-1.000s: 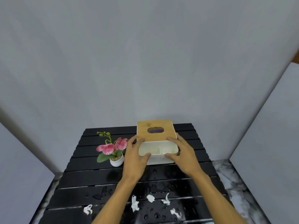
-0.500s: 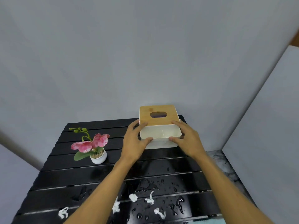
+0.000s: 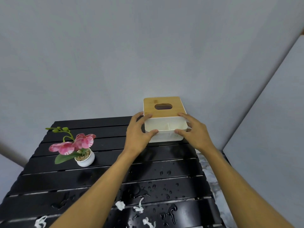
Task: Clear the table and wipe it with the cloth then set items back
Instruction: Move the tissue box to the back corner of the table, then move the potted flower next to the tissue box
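- Writing or brand marks cannot be read on anything in view.
- Left hand and right hand clasp the tissue box from both sides, fingers curled over its white front rim; the box sits at the far right corner of the surface.
- Box: smooth white rounded body, bamboo lid with an oval slot.
- Surface: black slats, wet with droplets; crumpled tissue scraps lie nearer than the fingers.
- Potted orchid stands left of the fingers, apart.
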